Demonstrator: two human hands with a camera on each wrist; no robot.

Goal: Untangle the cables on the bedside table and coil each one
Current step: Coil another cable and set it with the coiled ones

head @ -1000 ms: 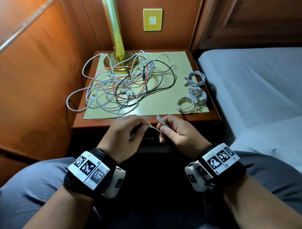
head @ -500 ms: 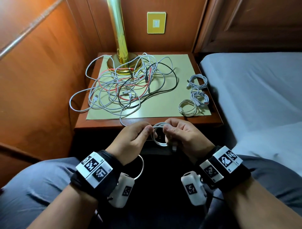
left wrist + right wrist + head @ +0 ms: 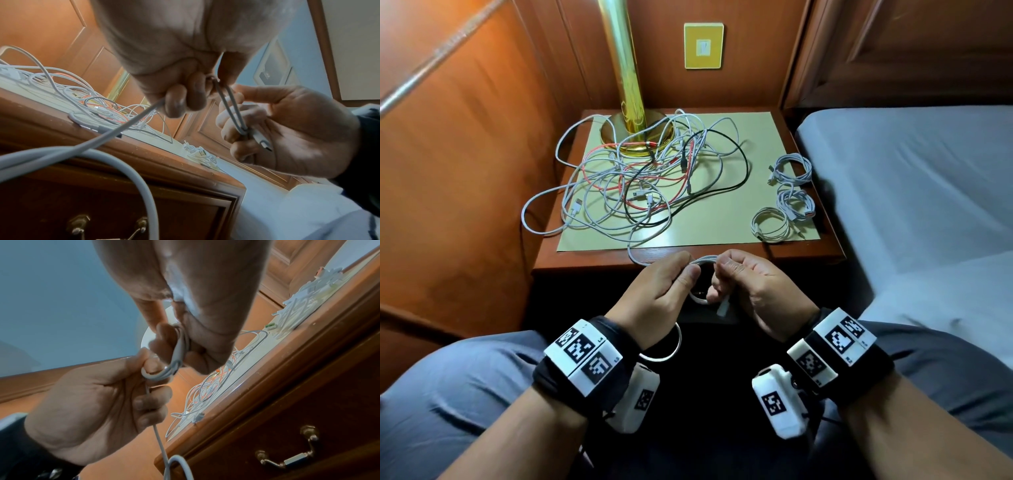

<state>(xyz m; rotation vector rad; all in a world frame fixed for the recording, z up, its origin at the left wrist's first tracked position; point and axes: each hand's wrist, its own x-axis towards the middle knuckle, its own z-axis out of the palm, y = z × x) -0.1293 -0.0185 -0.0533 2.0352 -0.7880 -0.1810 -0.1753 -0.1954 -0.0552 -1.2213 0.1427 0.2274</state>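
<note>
Left hand (image 3: 661,291) and right hand (image 3: 750,284), just before the bedside table (image 3: 722,255), both pinch a white cable (image 3: 703,260); straight a second ago, it now forms loops; coiling has begun; the tangle (image 3: 640,185) awaits.

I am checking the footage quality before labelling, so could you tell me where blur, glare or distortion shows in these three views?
Head view: sharp, wide-angle bending at the edges, glare on the brass lamp post. Left wrist view: the left hand is close and soft, the near loop of white cable out of focus, the right hand clearer. Right wrist view: the right hand is blurred, the drawer handle fairly sharp.
</note>
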